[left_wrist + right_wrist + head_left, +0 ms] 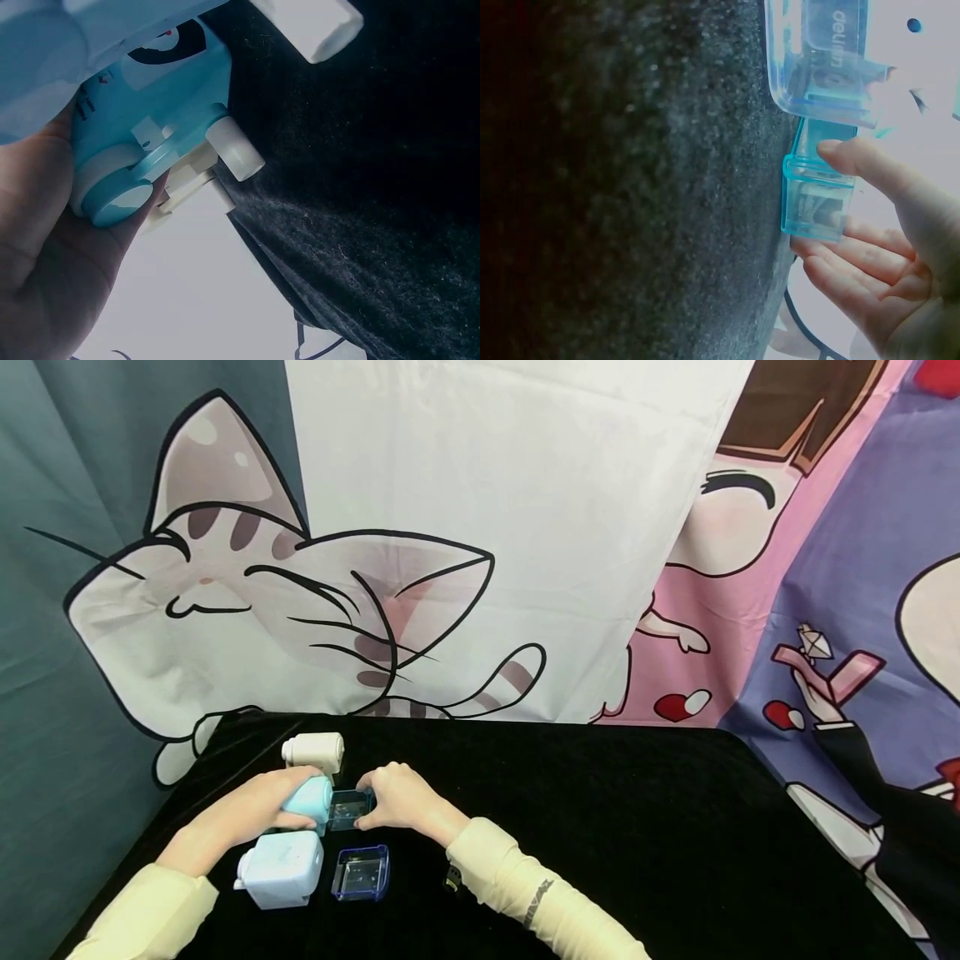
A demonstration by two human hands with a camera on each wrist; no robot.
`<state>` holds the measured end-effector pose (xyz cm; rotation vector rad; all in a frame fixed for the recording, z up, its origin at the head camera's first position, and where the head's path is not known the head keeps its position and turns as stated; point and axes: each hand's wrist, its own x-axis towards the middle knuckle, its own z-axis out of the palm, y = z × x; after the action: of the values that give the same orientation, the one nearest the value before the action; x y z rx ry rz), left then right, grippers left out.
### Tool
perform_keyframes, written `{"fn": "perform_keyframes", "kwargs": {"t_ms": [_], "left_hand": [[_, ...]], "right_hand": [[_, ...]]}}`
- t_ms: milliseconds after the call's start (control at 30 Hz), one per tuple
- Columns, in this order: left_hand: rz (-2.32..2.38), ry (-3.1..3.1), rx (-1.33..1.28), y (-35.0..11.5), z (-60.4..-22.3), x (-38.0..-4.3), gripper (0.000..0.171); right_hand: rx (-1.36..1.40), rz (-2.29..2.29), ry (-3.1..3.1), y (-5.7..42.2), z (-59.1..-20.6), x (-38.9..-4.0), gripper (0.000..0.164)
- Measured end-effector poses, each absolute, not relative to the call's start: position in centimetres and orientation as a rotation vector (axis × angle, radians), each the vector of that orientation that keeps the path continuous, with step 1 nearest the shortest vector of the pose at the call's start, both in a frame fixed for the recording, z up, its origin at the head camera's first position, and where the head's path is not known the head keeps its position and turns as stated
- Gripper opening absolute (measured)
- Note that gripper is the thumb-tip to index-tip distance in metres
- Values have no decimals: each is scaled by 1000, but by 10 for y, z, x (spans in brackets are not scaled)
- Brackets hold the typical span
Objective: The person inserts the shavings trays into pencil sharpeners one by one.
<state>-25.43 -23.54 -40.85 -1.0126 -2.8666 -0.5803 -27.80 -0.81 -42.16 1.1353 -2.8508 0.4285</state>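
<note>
My left hand (258,806) grips a teal crank pencil sharpener (313,798) from its left side. In the left wrist view the crank handle (236,150) of this sharpener sticks out past the palm. My right hand (403,797) pinches a clear teal shavings drawer (817,206) between thumb and fingers, right beside the teal sharpener. Whether the drawer is partly inside the body, I cannot tell. Nearer me stands a pale blue sharpener (283,868), with a clear dark-blue drawer (362,873) apart on its right. A cream sharpener (315,750) stands behind my left hand.
Black velvety cloth (600,827) covers the table and stretches far to the right. Behind the table's back edge hangs a curtain (480,468) with a printed cat and other cartoon figures.
</note>
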Motion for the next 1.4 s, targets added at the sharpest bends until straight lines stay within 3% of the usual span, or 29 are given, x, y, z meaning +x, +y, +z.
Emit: {"fn": "perform_keyframes", "kwargs": {"t_ms": [1400], "left_hand": [[-603,-2892,-1005,-235,-405,-255,44]], "right_hand": [[1182,338,-2822,-27,-422,-277,48]]}}
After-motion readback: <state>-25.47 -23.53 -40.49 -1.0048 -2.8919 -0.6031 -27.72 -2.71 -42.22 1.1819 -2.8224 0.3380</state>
